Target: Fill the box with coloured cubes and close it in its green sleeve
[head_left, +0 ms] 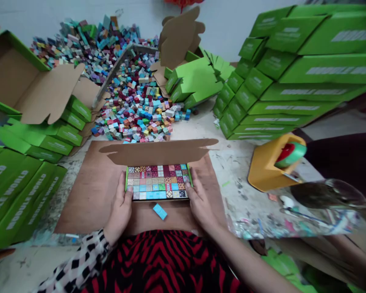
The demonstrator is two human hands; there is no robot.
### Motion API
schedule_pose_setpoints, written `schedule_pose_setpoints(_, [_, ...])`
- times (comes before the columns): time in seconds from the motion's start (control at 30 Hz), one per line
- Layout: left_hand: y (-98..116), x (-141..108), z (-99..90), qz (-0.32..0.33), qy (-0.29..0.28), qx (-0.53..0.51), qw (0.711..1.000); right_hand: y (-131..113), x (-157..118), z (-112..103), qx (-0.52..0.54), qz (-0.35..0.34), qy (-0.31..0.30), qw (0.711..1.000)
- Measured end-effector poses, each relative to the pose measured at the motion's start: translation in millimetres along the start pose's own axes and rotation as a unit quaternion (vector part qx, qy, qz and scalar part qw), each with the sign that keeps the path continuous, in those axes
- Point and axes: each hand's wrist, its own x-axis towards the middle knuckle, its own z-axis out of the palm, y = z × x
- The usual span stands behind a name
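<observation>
In the middle of the head view lies a shallow green cardboard box (158, 182), packed with rows of small patterned blocks. Its brown lid (158, 152) stands raised along the far side. My left hand (121, 203) grips the box's left end, thumb at the near corner. At the right end my right hand (199, 199) does the same, its thumb over the rim. A loose light-blue block (160, 211) rests on the brown board (79, 191) just in front of the box, touched by neither hand.
A large heap of small coloured blocks (134, 101) spreads behind the board. Stacked green boxes (293, 81) rise at the right, and more green boxes (18, 195) stand at the left. Open boxes (195, 77) lie by the heap. A yellow tape dispenser (265, 162) sits to the right.
</observation>
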Motion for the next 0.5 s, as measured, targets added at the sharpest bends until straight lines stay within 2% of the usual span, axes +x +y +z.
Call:
schedule_pose_setpoints(0.17, [0, 6, 0.7, 0.0, -0.015, -0.084, 0.996, -4, 20, -5, 0.062, 0.031, 0.023, 0.997])
schedule_pose_setpoints(0.33, [10, 23, 7.5, 0.031, 0.015, -0.14, 0.989, -11, 52, -7, -0.048, 0.028, 0.043, 0.998])
schedule_pose_setpoints(0.5, [11, 35, 15.5, 0.018, 0.024, -0.199, 0.98, -7, 54, 0, -0.098, -0.002, 0.081, 0.992])
